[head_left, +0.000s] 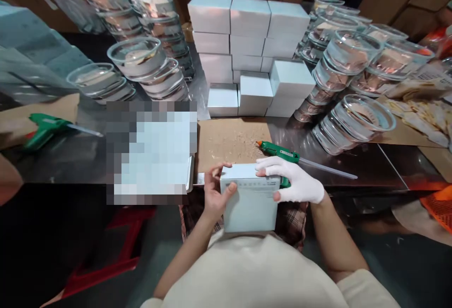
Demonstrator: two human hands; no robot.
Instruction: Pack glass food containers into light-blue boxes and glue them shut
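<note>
Close to my body I hold a pale white box (250, 206) upright, with small printing along its upper side. My bare left hand (217, 192) grips its left edge, the thumb lying on the near face. On the opposite side my right hand (294, 181), in a white glove with bare fingertips, is closed on the box's top and right edge. Just beyond the right hand a green glue gun (280, 151) lies on the table, a clear glue stick sticking out of its back. Its orange nozzle rests over a cardboard sheet (229, 141) dotted with glue bits.
White boxes (250, 20) are stacked behind the cardboard. Stacks of round clear containers (151, 72) stand on the left, and more containers (353, 53) on the right. Another green glue gun (49, 129) lies at far left near another person's arm (9, 181). A blurred-out pale rectangle (157, 157) lies left of the cardboard.
</note>
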